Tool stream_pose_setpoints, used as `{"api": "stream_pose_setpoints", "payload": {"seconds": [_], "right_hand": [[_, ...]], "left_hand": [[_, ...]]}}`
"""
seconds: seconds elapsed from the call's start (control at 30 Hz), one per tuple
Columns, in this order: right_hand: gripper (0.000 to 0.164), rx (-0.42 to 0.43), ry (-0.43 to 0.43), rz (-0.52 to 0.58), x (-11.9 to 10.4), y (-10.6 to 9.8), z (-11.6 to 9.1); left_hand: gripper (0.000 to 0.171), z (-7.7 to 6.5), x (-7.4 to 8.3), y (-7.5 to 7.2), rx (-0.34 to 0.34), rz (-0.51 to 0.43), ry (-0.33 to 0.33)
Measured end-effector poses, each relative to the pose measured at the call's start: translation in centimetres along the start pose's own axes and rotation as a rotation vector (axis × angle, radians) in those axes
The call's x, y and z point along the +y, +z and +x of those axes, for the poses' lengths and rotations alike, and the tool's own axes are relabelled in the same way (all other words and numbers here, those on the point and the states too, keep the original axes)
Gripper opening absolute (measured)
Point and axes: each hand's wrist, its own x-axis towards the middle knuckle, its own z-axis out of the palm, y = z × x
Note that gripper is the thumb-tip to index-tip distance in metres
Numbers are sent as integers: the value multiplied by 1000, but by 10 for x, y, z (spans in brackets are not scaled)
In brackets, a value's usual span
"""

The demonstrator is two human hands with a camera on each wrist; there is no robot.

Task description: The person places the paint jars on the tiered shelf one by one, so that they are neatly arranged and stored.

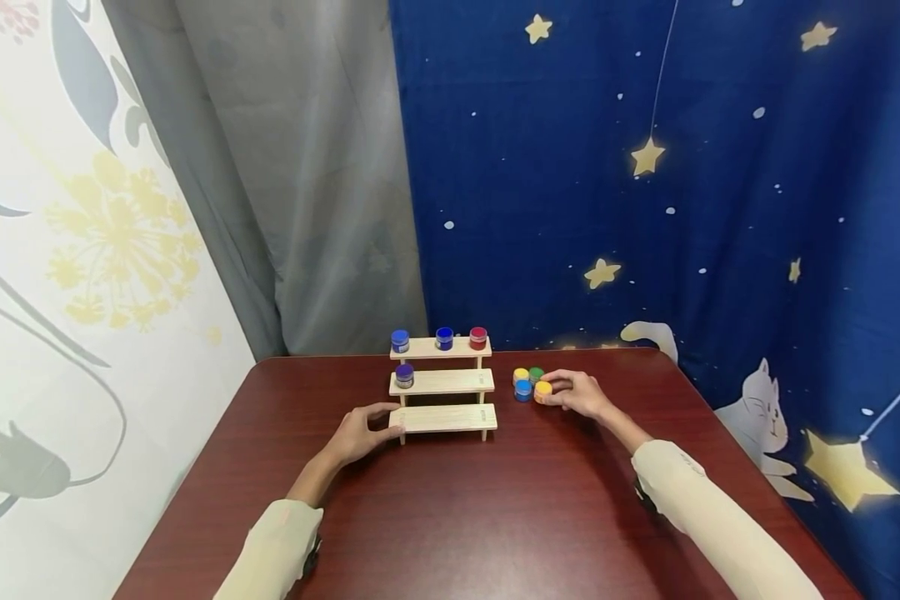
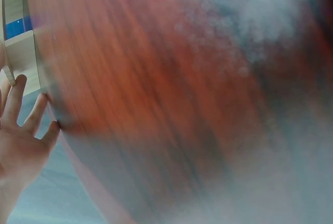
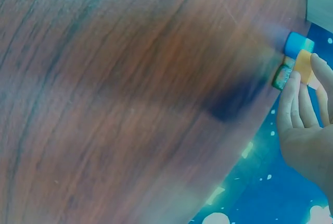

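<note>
I see squat, round, yellow-topped jar point(image 1: 543, 389) pinched in right hand point(image 1: 581, 393); left hand point(image 1: 354, 434), fingers spread, touches pale wooden rack point(image 1: 447, 418).

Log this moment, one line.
left hand: holds rack at bottom tier; right hand: pinches front yellow jar; rack: two blue jars, red jar, purple jar; table: three more jars

An upright yellow-orange jar point(image 1: 543, 389) is beside three other jars point(image 1: 522, 391), right of a three-tiered wooden rack point(image 1: 450, 418).

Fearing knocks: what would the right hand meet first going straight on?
The right hand, pinching a yellow jar, would probably meet the nearby blue jar first; the green jar is close, depth unclear.
</note>
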Motion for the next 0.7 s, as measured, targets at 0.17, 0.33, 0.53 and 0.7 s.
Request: {"api": "stream_pose_setpoints", "payload": {"seconds": [0.17,0.33,0.53,0.7], "right_hand": [[42,-15,-54,-12,-12,-3,-1],[42,-35,-92,-9,-28,-2,-1],[46,-57,-136,-29,-45,1,2],[45,-54,-157,-46,-53,5,4]], "left_hand": [[48,0,-1,0,-3,5,-11],[48,0,-1,0,0,7,3],[49,-1,1,-1,5,3,5],[50,-1,2,-1,-1,6,5]]}}
